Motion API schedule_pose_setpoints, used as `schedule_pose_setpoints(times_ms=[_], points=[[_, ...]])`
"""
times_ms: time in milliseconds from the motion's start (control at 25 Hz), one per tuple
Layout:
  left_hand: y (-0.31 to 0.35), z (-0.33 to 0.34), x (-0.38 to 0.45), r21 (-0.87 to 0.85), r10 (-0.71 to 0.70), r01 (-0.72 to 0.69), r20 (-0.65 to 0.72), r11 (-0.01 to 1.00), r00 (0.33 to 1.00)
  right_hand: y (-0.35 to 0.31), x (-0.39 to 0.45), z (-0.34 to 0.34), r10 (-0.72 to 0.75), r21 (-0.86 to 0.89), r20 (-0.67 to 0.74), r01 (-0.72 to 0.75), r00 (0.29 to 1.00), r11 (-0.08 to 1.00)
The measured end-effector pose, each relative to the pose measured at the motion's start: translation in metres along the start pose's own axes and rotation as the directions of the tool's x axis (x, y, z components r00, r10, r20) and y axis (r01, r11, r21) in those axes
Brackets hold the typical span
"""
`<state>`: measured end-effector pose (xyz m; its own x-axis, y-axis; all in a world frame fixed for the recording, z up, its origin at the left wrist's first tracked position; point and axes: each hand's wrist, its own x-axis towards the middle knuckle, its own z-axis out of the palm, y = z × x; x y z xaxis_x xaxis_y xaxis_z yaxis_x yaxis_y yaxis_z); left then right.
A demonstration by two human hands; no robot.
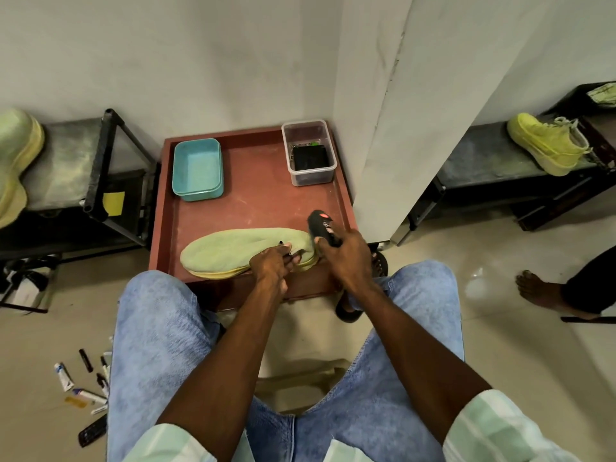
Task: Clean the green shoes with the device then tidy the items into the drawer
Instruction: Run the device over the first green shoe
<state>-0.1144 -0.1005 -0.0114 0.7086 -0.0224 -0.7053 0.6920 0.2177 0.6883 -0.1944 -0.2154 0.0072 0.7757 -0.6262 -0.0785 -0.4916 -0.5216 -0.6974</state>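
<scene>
At the centre of the frame, a seated person works on a green shoe [246, 251] lying on its side along the near edge of a red bench [260, 201]. The left hand [271, 261] grips the shoe at its opening, fingers curled into it; the right hand [346, 258] is wrapped round a black device [322, 226] whose head meets the shoe's right end. The shoe's sole sits right at the bench's lip, so a hard push from the device could slide it off onto the lap or floor. The left fingers lie close to the working head and could be caught if it wanders. A teal tub [197, 168] and a clear box [308, 151] stand at the bench's far side. Two more green shoes wait at far left [16, 155] and upper right [546, 145].
</scene>
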Motion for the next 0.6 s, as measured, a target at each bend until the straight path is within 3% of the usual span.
schedule_pose_setpoints(times_ms=[120,280,440,600], points=[[0.001,0.001,0.001,-0.027,0.014,-0.014,-0.003,1.0,1.0,-0.008,-0.009,0.012,-0.139,-0.038,0.058,0.142,0.989,0.989],[0.001,-0.005,0.0,-0.048,-0.019,0.021,0.038,0.999,0.999,-0.001,0.002,0.002,-0.016,-0.008,-0.013,0.016,1.0,1.0],[0.0,-0.006,0.002,-0.054,0.013,-0.01,0.061,0.999,0.998,-0.009,-0.013,0.013,-0.145,-0.014,0.044,0.146,0.988,0.989],[-0.001,-0.008,0.002,-0.076,-0.005,0.011,0.081,0.997,0.997,0.0,0.001,0.005,0.007,0.036,-0.024,-0.006,1.0,0.999]])
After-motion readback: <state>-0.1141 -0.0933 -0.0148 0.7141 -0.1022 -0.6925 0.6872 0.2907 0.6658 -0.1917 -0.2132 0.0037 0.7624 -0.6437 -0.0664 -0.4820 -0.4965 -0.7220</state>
